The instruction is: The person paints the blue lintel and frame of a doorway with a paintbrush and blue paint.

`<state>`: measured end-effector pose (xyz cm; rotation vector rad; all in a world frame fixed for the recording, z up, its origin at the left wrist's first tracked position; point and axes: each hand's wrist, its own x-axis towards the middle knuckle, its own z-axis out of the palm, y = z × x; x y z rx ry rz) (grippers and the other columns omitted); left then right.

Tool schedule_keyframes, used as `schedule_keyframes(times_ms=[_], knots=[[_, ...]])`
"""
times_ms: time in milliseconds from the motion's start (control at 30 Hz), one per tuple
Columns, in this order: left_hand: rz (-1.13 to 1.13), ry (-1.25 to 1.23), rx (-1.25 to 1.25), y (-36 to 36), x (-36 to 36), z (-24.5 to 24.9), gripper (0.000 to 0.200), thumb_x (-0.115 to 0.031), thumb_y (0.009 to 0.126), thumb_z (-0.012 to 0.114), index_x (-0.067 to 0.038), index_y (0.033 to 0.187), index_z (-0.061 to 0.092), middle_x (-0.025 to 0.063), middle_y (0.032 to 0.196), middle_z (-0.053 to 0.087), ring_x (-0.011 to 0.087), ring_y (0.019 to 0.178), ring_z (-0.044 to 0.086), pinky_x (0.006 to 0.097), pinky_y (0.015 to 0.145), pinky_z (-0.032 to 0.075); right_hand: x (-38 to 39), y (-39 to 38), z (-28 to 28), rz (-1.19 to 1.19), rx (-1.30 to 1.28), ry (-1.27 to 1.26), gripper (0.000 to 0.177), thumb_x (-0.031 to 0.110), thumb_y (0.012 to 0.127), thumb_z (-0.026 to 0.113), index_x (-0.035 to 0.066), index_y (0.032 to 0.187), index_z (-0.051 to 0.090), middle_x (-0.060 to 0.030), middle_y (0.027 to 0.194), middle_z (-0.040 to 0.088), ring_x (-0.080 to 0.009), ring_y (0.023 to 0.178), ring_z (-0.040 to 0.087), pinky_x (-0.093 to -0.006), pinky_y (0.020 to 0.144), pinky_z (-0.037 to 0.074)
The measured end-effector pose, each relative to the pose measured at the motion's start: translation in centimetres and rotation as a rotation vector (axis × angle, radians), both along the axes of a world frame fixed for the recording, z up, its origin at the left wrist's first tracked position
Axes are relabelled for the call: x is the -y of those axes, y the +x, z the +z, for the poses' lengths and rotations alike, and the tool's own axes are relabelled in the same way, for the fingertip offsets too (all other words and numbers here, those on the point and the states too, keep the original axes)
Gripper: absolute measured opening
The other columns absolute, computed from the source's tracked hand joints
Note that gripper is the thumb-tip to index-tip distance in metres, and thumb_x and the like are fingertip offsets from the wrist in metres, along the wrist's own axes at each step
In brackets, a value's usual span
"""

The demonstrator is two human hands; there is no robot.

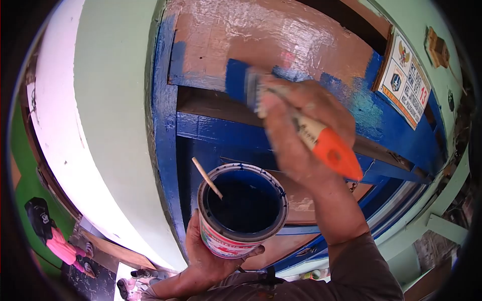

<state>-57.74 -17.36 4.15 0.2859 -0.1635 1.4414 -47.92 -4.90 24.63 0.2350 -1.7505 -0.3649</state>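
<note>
My right hand grips a paintbrush with a white and orange handle, its fingers closed near the metal band. The bristles are loaded with blue and lie over the lower edge of a brownish panel; hand and brush are slightly smeared by motion. Below, my left hand is wrapped round the underside of a paint can held upright. Dark blue paint fills part of the can, and a thin wooden stick leans out over its rim.
Blue-painted frame boards border the panel, beside a pale green wall. A sign board hangs at the right. At lower left, a person in pink is partly visible near a green wall.
</note>
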Motion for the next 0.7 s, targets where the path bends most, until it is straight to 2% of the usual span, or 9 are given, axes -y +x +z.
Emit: schedule_keyframes(times_ms=[33,100,200,233,267,367,433,500,700], knots=[[-0.014,0.000,-0.003,-0.3,0.0,-0.1,0.083,-0.070,0.101,0.035,-0.009,0.157,0.034,0.0223,0.146,0.053,0.0406,0.113,0.070,0.0556,0.082,0.067,-0.3,0.8,0.1,-0.058,0.013,0.018,0.012,0.002,0.093,0.072,-0.003,0.103,0.074,-0.0144,0.094,0.076,-0.0162,0.073,0.069,-0.0277,0.067,0.054],[0.013,-0.024,-0.023,-0.5,0.3,-0.4,0.083,-0.071,0.101,0.035,-0.010,0.157,0.035,0.0219,0.146,0.054,0.0402,0.113,0.071,0.0557,0.082,0.067,1.8,4.1,-0.6,-0.345,-0.061,-0.162,0.013,0.003,0.095,0.069,-0.003,0.104,0.075,-0.0149,0.094,0.076,-0.0170,0.075,0.069,-0.0288,0.069,0.055],[0.008,0.000,0.021,-0.8,0.3,-0.9,0.084,-0.072,0.100,0.036,-0.011,0.157,0.037,0.0216,0.145,0.055,0.0403,0.114,0.070,0.0561,0.082,0.066,2.8,5.3,-1.4,-0.298,-0.178,-0.245,0.014,0.003,0.096,0.068,-0.003,0.105,0.075,-0.0141,0.092,0.075,-0.0180,0.075,0.069,-0.0301,0.068,0.055],[-0.005,0.021,0.044,-0.9,0.2,-1.1,0.084,-0.073,0.100,0.036,-0.011,0.157,0.037,0.0215,0.145,0.055,0.0404,0.114,0.070,0.0563,0.083,0.066,2.3,4.4,-1.1,-0.282,-0.131,-0.093,0.015,0.003,0.096,0.067,-0.003,0.106,0.075,-0.0137,0.091,0.074,-0.0185,0.074,0.069,-0.0304,0.066,0.055],[0.015,-0.009,0.019,-0.9,0.4,-1.0,0.084,-0.073,0.100,0.036,-0.011,0.157,0.037,0.0215,0.146,0.055,0.0405,0.114,0.070,0.0561,0.083,0.066,1.8,2.5,-1.1,-0.189,-0.075,-0.048,0.014,0.003,0.095,0.068,-0.003,0.106,0.075,-0.0135,0.091,0.074,-0.0181,0.073,0.069,-0.0297,0.066,0.055],[0.057,-0.043,-0.041,-0.8,1.1,-0.5,0.084,-0.073,0.099,0.036,-0.011,0.157,0.038,0.0213,0.146,0.055,0.0409,0.115,0.069,0.0554,0.084,0.066,2.2,-2.8,-0.1,-0.169,0.103,0.000,0.011,0.003,0.092,0.072,-0.002,0.102,0.074,-0.0132,0.091,0.075,-0.0172,0.074,0.070,-0.0278,0.066,0.055],[0.075,0.019,-0.064,-0.9,0.8,-0.5,0.085,-0.074,0.099,0.035,-0.011,0.156,0.038,0.0212,0.146,0.055,0.0410,0.115,0.069,0.0550,0.084,0.066,2.3,-4.4,1.2,0.014,0.046,-0.032,0.010,0.002,0.091,0.074,-0.001,0.100,0.074,-0.0125,0.089,0.075,-0.0167,0.072,0.070,-0.0275,0.065,0.054],[0.058,0.005,-0.032,-1.0,0.6,-0.4,0.086,-0.074,0.099,0.035,-0.010,0.156,0.038,0.0211,0.145,0.056,0.0411,0.113,0.070,0.0544,0.085,0.066,1.9,-4.8,1.8,0.083,0.050,-0.041,0.010,0.001,0.090,0.075,-0.001,0.100,0.074,-0.0122,0.087,0.075,-0.0163,0.070,0.069,-0.0273,0.064,0.054],[0.009,-0.034,-0.018,-1.4,0.6,-0.1,0.088,-0.076,0.097,0.036,-0.010,0.155,0.039,0.0210,0.140,0.059,0.0415,0.113,0.070,0.0545,0.085,0.065,1.5,0.1,1.0,-0.145,0.040,-0.066,0.009,-0.001,0.090,0.073,-0.003,0.099,0.073,-0.0139,0.085,0.074,-0.0182,0.072,0.071,-0.0290,0.065,0.056]])
